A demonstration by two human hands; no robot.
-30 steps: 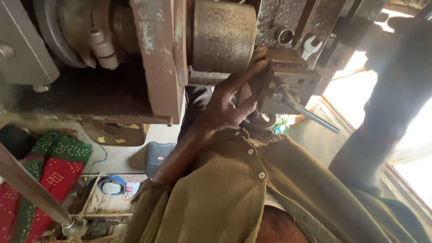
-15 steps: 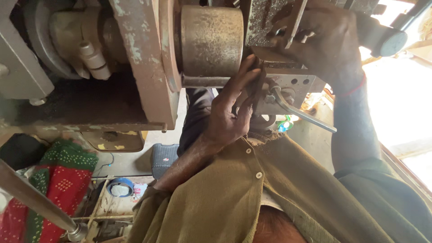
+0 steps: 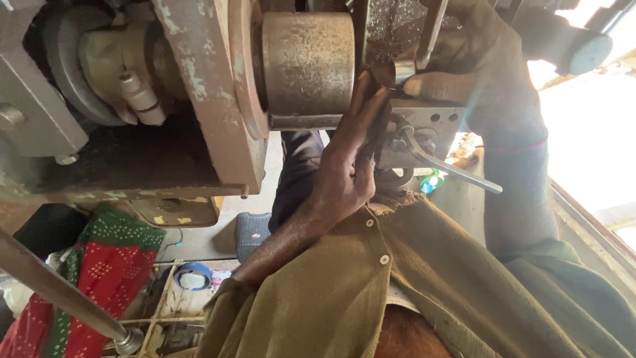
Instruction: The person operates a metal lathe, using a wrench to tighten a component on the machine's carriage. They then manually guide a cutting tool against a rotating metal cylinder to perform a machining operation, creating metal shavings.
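Observation:
My left hand (image 3: 344, 166) reaches up to a worn machine, its fingers straight and together against the gap between a rusty steel cylinder (image 3: 308, 63) and a grey metal block (image 3: 430, 122). It holds nothing. My right hand (image 3: 480, 59) is above the block, thumb and fingers pinched on a small shiny metal part (image 3: 399, 71). A bent hex key (image 3: 450, 166) sticks out of the block just right of my left hand. My olive sleeves (image 3: 397, 285) fill the lower frame.
The machine's painted frame (image 3: 199, 86) and a pulley housing (image 3: 99, 73) lie to the left. A long metal handle (image 3: 59, 292) crosses the lower left. Below are a red and green cloth (image 3: 106, 265), a tape roll (image 3: 193, 276) and a wooden crate (image 3: 165, 311).
My right hand has come in from the right and closed on the small part above the block. My left hand's spread fingers have drawn together and slid up along the cylinder's edge.

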